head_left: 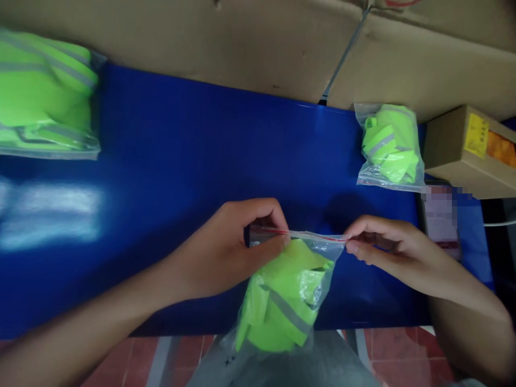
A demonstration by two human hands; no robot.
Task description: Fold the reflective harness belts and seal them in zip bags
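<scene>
A clear zip bag (282, 301) stuffed with a folded neon-green reflective vest hangs over the near edge of the blue table (193, 161). My left hand (237, 247) pinches the left part of the bag's red zip strip between thumb and fingers. My right hand (387, 250) pinches the strip's right end. The strip is stretched straight between the two hands, just above the table's surface.
A second bagged green vest (389, 148) lies at the far right of the table. A stack of bagged vests (44, 97) sits at the far left. Cardboard sheets (262, 43) stand behind; a small carton (463, 150) is at the right. Red floor tiles show below.
</scene>
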